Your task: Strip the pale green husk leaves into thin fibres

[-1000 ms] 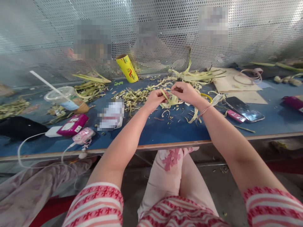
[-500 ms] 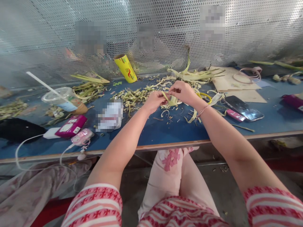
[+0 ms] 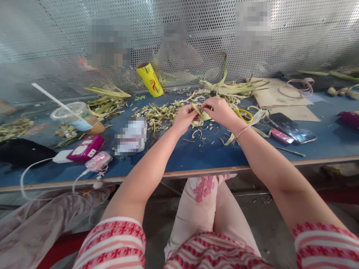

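Note:
Over the blue table (image 3: 207,155), my left hand (image 3: 185,117) is closed, with a pale green leaf strip (image 3: 196,108) pinched in its fingertips. My right hand (image 3: 220,110) meets it there, thumb and forefinger closed on the same piece. Part of the strip is hidden by the fingers. Below and behind both hands lies a heap of shredded leaf bits (image 3: 159,116). Yellow loop handles (image 3: 246,115), seemingly of scissors, rest just right of my right wrist. Farther back, a bundle of long leaves (image 3: 232,89) lies on the table.
Left on the table are a plastic cup with a straw (image 3: 77,117), a purple packet (image 3: 85,148), a pink charger-like case (image 3: 98,161) and a white cable. A yellow tube (image 3: 150,79) leans near the perforated metal wall (image 3: 196,22). A phone (image 3: 293,127) and brown paper lie right.
Both hands stay together on the leaf strip, with only slight finger movement. The whole view has shifted a little.

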{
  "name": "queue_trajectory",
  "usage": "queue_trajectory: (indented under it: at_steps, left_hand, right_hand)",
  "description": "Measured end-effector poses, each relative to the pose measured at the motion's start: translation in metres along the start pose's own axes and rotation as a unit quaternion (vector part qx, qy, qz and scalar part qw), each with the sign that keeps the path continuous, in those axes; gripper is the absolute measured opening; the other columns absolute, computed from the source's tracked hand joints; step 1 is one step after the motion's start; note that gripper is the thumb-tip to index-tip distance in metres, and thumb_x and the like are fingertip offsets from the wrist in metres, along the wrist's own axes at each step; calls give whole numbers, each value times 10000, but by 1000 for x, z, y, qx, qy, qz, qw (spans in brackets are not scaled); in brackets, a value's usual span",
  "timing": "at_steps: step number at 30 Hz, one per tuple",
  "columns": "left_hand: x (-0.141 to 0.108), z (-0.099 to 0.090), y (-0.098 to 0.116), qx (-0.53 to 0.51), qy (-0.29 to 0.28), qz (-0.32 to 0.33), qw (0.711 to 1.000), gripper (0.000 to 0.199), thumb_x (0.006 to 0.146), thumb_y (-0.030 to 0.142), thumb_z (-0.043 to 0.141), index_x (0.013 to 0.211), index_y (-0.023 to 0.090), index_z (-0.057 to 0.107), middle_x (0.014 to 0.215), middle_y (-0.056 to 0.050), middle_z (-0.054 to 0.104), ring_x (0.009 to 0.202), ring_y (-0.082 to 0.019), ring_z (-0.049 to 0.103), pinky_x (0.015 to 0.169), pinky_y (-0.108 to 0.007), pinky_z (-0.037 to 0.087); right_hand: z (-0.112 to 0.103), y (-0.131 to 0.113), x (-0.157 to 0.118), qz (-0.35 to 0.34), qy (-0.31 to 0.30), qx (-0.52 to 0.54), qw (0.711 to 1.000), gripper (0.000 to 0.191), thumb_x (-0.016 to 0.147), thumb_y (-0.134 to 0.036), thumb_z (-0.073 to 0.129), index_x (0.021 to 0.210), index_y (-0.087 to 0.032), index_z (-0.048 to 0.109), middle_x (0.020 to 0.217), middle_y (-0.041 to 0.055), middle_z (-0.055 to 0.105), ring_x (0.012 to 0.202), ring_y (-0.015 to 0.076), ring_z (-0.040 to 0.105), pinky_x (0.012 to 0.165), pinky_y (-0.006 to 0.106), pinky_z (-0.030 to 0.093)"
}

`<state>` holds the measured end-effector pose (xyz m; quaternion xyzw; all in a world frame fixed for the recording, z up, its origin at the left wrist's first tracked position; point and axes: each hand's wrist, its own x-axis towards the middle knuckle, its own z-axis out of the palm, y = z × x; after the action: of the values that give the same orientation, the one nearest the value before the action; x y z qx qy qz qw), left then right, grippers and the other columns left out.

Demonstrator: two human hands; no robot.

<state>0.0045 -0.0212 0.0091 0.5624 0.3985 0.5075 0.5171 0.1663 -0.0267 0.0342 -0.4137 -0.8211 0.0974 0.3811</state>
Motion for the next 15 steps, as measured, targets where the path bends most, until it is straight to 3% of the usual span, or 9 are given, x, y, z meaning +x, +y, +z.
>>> queue_trajectory:
  at_steps: [5,15]
  left_hand:
    - [-1,0,3,-7,-4,-7,1000,179,831,174,702,679,164,608,612,33,604,543,-43,550,604,-194,473]
    - [-1,0,3,-43,-1,-3,999,135,807,168,731,727,163,624,616,41,616,547,-39,567,608,-184,486]
  right_hand:
    - [-1,-2,-2,-24,-4,-41,999,163,857,-116,502,848,-163,658,947,113,671,928,231,579,890,364,433]
    - [-1,-1,0,14,0,22,1000,135,813,-195,565,843,-155,690,853,58,673,748,151,542,754,304,445]
